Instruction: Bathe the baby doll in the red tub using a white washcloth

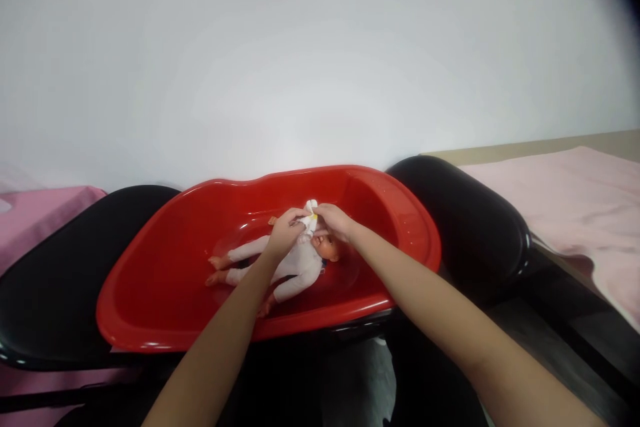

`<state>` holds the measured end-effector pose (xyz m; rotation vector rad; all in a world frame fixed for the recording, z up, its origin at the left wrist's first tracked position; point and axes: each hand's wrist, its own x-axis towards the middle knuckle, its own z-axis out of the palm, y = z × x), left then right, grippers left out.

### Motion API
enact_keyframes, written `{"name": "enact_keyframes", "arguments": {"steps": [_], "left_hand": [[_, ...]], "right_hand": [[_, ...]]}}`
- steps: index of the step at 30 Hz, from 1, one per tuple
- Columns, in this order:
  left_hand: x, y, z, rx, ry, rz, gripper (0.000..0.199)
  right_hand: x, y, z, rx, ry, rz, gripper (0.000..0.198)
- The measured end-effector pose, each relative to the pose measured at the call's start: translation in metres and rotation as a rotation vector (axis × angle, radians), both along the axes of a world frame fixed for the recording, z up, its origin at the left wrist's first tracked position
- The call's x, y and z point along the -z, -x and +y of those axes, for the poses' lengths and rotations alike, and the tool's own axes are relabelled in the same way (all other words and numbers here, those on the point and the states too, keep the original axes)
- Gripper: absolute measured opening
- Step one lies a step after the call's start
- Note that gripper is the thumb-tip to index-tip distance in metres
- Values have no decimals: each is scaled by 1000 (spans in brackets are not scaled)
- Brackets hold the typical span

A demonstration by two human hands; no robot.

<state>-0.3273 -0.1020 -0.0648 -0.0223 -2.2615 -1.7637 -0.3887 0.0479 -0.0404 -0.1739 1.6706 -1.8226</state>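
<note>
A baby doll (295,263) in a white suit lies on its back inside a red plastic tub (165,280), head to the right, feet to the left. My left hand (286,232) and my right hand (334,220) meet above the doll's chest and head. Both pinch a small white cloth (311,213) with a bit of yellow on it. The cloth is held just over the doll's face, which my right hand partly hides.
The tub rests on a black glossy stand (470,227) that extends left and right. A pale pink towel (580,213) covers a surface at the right. Pink fabric (35,213) lies at the far left. A white wall fills the background.
</note>
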Motion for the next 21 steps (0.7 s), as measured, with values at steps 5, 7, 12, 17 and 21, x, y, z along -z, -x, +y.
{"name": "enact_keyframes", "arguments": {"steps": [5,7,12,17,21], "left_hand": [[-3,-3,-1,161,66,106,28],[-2,-3,-2,105,74,111,25],[15,8,-7,-131,64,-47,27],[44,19,-2,7,253,-179,42],[60,19,13,135,554,-148,45]], "right_hand": [[2,-2,3,-33,122,26,26],[1,0,5,-51,131,45,18],[-4,24,20,195,-195,492,16],[0,45,48,291,-525,877,29],[13,42,49,-69,-841,814,26]]}}
